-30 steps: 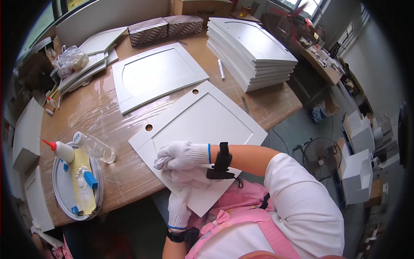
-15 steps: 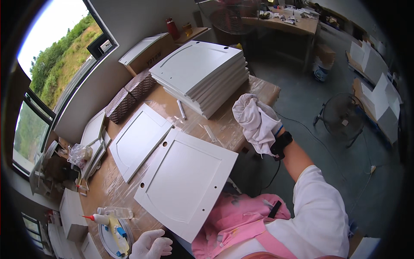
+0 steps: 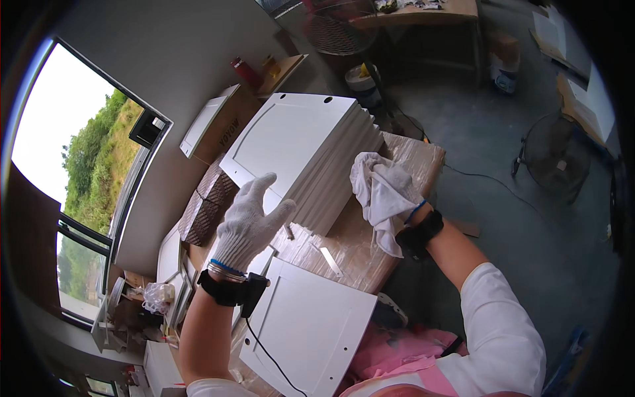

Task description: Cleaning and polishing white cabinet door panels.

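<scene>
Beside the stack [image 3: 291, 139] of white panels, the person's gloved left grip [image 3: 246, 221] is raised, fingers and thumb spread; whether it touches the stack's edge cannot be told. Right of the stack, above the film-covered surface [image 3: 426, 155] near its edge, the gloved right grip [image 3: 398, 184] is clenched on a bunched white cloth [image 3: 380, 215], whose loose end hangs down. Nearer the person lies a single panel [image 3: 314, 311] with two small holes near its right side. Between it and the stack is a flat strip [image 3: 327, 261].
</scene>
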The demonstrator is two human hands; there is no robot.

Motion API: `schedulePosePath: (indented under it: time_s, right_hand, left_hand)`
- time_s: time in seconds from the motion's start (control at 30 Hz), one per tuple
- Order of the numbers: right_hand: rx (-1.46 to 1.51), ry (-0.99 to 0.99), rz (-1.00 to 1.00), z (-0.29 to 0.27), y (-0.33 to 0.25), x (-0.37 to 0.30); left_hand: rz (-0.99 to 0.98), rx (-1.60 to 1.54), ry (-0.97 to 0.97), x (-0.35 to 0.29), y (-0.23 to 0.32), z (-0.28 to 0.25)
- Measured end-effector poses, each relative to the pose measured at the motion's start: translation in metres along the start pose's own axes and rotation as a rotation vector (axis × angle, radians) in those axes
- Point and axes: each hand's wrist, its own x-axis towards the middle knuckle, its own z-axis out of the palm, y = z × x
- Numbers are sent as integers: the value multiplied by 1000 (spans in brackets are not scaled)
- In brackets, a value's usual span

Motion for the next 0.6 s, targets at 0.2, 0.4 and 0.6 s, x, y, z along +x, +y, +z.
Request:
schedulePosePath:
  time_s: [0.2,0.4,0.6]
  right_hand:
    - [-279,274,-189,20,12,35]
    - [-1557,504,-643,23,5,92]
    - [-1875,341,-896,59,72,73]
  left_hand:
    - [52,249,-10,97,-33,77]
    - [43,189,-84,115,-42,91]
    - [62,159,-79,112,-52,87]
